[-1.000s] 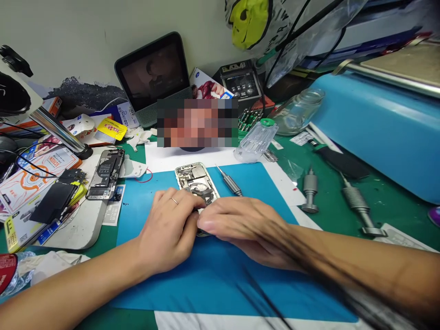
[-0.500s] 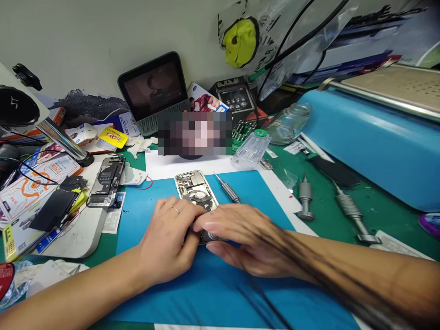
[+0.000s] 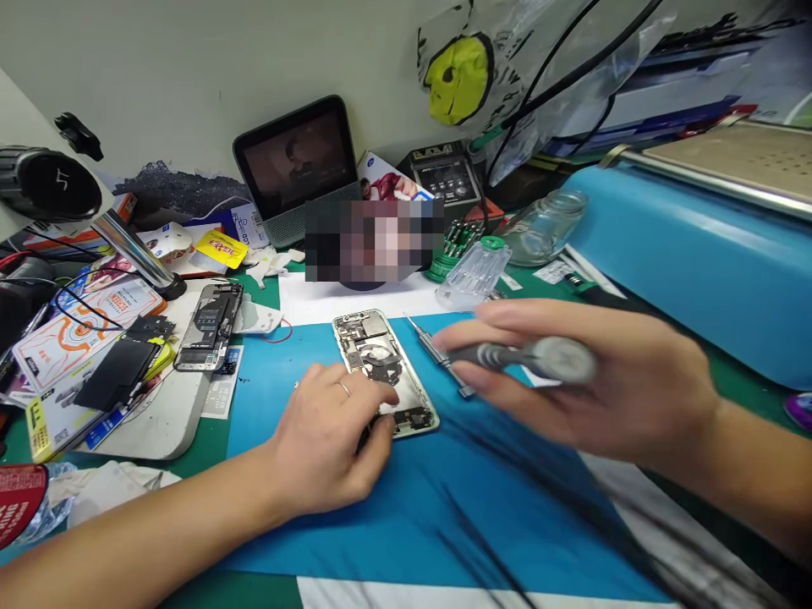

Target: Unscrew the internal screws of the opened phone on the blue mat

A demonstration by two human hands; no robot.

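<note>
An opened phone (image 3: 381,355) with its insides showing lies on a blue mat (image 3: 444,491). My left hand (image 3: 330,440) rests at the phone's near left corner, fingers curled and pressing on its edge. My right hand (image 3: 622,389) hovers to the right of the phone, blurred by motion. It is closed round a grey screwdriver (image 3: 539,357) held sideways, tip pointing left toward the phone. A second thin screwdriver (image 3: 431,348) lies on the mat just right of the phone, under the held one.
Another stripped phone (image 3: 212,326) lies on a white pad at the left, among boxes and cables. A small screen (image 3: 292,165), a clear bit case (image 3: 473,275) and a glass jar (image 3: 545,224) stand behind. A blue machine (image 3: 698,237) fills the right side.
My right hand has left the phone, moved to the right and now holds a grey screwdriver. My left hand stays at the phone's near end, which now shows more.
</note>
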